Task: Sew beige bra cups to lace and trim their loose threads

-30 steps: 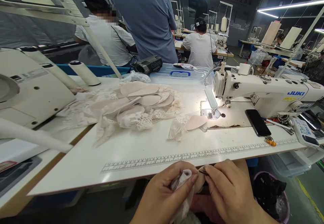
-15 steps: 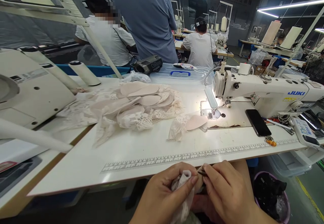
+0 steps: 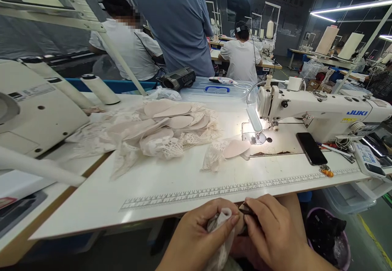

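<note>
Lace piece (image 3: pixel 221 238) sits pinched in our left hand (image 3: pixel 196 238); our right hand (image 3: pixel 272 234) grips small snips (image 3: pixel 245 210); purple bin (image 3: pixel 329 232) holds dark scraps.

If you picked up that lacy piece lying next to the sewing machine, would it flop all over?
Probably floppy: the lace piece lies crumpled on the white table. Likely light, since the mesh is thin. The pink pad on it keeps a smooth rounded shape, so that part may stay firmer.
</note>
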Motion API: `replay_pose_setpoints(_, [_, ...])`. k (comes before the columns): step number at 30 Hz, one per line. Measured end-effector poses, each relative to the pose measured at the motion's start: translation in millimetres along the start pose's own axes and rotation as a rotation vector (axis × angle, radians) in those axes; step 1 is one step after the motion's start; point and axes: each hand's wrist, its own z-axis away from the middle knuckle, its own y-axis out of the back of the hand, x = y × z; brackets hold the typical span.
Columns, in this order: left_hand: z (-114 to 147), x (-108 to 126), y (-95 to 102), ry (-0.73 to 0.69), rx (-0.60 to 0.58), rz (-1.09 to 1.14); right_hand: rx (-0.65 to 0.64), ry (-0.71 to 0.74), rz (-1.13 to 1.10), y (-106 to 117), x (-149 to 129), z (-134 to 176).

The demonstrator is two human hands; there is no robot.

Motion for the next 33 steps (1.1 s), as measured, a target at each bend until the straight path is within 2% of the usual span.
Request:
replay_pose_setpoints(5, [1,3,2.1,-0.017,-0.013,-0.035,-0.065,-0.009,-0.093,8,0,-4])
replay_pose_setpoints(9, [1,2,5.3,-0.011,-0.029,-0.038,-0.114,-0.263,-0.239,19,0,-7])
replay_pose_setpoints(13, [-2,0,8.3,-0.052,-0.140,-0.008,-0.240,-0.492,-0.457,22,2,-15])
replay_pose_setpoints(15, [-3,-2,9.1,-0.065,-0.151,0.028,-0.235,-0.594,-0.554,21,3,-18])
replay_pose_setpoints(18, [-1,-5,7.6,-0.007,-0.075,0.089,-0.173,-0.705,-0.660,18,6,-18])
replay_pose_setpoints(21, [2,-7,3.1,-0.015,-0.069,0.113,-0.196,-0.720,-0.698,15,8,-13])
replay_pose_setpoints(25, [0,-13,1.7,-0.038,-0.094,0.021,-0.201,-0.709,-0.699,13,7,-10])
replay_pose_setpoints(28, [-4,-20,5.6,-0.025,-0.114,-0.052,-0.166,-0.674,-0.577,15,3,-12])
replay_pose_setpoints(33, [-5,-20,8.1,-0.017,-0.163,-0.046,-0.217,-0.402,-0.329,18,4,-20])
